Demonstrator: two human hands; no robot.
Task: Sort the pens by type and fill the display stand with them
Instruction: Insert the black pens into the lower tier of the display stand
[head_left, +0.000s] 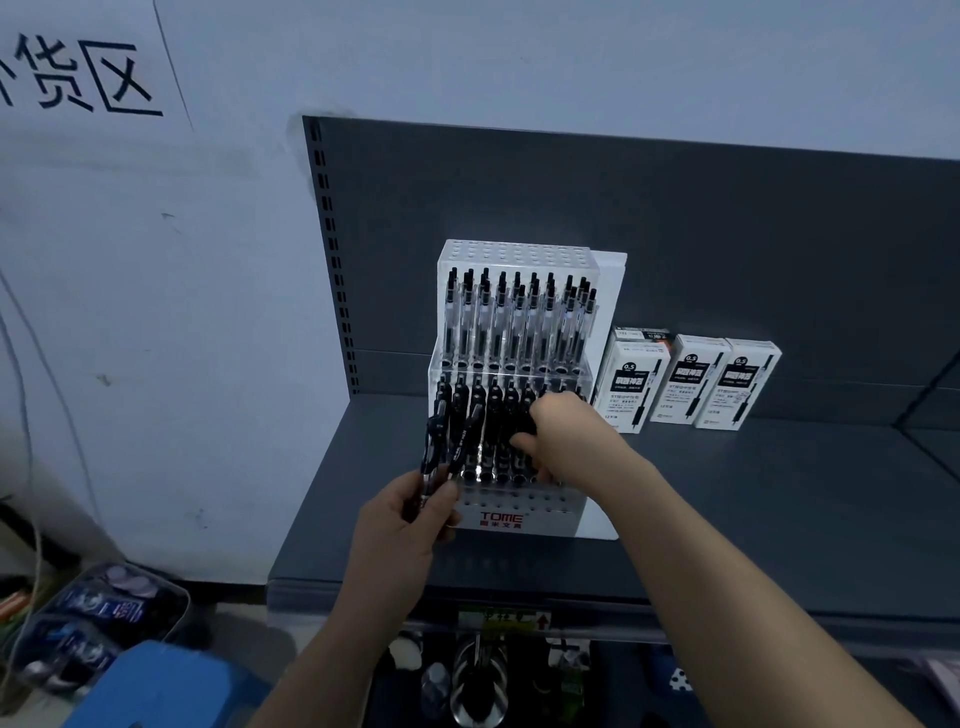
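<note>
A clear tiered acrylic display stand (519, 512) marked TOME sits on a dark grey shelf (727, 519). Its upper tier holds a row of clear-barrelled pens (514, 322) with black caps. The lower tier holds several black pens (493, 410). My left hand (410, 525) grips a bunch of black pens (441, 436) fanned upward at the stand's left front. My right hand (566, 441) reaches into the lower tier's right side, fingers curled around a black pen there. The front rows of holes are bare.
Three white pen boxes (691, 382) stand upright on the shelf right of the stand. The dark back panel (675, 234) rises behind. Below left, on the floor, are a blue stool (156, 686) and a clear container (98, 623) of items. More goods hang under the shelf edge.
</note>
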